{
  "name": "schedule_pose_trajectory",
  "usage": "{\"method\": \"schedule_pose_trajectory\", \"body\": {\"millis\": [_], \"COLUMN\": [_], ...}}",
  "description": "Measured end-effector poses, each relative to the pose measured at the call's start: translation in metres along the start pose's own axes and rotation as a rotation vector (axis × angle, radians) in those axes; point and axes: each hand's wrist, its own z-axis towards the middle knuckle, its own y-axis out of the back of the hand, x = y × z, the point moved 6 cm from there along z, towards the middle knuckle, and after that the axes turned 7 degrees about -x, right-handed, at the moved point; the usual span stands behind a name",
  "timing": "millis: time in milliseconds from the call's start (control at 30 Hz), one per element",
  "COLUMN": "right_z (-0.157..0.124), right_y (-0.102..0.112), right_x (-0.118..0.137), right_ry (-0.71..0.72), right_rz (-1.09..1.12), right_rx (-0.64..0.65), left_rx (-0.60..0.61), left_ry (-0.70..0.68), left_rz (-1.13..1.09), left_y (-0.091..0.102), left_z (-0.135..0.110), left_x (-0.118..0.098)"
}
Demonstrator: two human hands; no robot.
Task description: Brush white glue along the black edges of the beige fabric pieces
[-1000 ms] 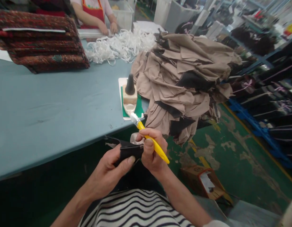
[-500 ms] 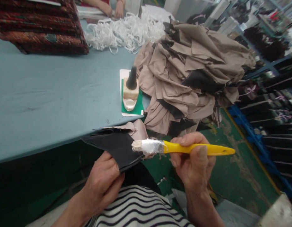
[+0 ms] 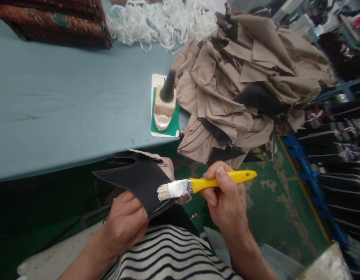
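Right hand (image 3: 226, 194) clasped a yellow-handled brush (image 3: 201, 184), its bristles (image 3: 163, 192) over dark cloth (image 3: 139, 175) gripped in the left hand (image 3: 124, 221), near a blue table (image 3: 65, 116).

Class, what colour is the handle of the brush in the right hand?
The handle is yellow; it shows best in the head view.

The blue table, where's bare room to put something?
Biggest bare patch: left part of the blue table, between the red patterned stack and the near edge. Smaller: between the white strips and the cone-topped holder. The tan-and-black pile crowds the right end; black cloth and the brush crowd the space in front.
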Motion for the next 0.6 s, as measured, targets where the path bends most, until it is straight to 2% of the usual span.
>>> {"method": "schedule_pose_trajectory", "body": {"millis": [100, 167, 300, 367, 433, 533, 600], "right_z": [-0.005, -0.008, -0.016, -0.021, -0.026, -0.035, -0.043], "right_y": [0.002, 0.002, -0.004, -0.011, -0.019, -0.022, -0.022], "right_x": [0.003, 0.011, 0.043, 0.057, 0.062, 0.063, 0.061], "right_ry": [0.040, 0.142, 0.590, 0.729, 0.744, 0.745, 0.733], "right_rz": [-0.035, -0.078, -0.247, -0.334, -0.455, -0.588, -0.590], "right_rx": [0.035, 0.096, 0.277, 0.368, 0.482, 0.545, 0.587], "left_rx": [-0.037, -0.092, -0.126, -0.125, -0.139, -0.124, -0.118], "left_ry": [-0.006, -0.007, -0.014, -0.017, -0.013, 0.006, 0.008], "left_rz": [0.002, -0.008, 0.018, 0.040, 0.050, 0.036, 0.011], "left_y": [-0.003, -0.003, -0.003, -0.004, -0.006, -0.010, -0.013], "left_z": [-0.003, -0.005, -0.008, -0.009, -0.010, -0.011, -0.011], "left_x": [0.002, 0.004, 0.006, 0.005, 0.004, 0.004, 0.004]}}
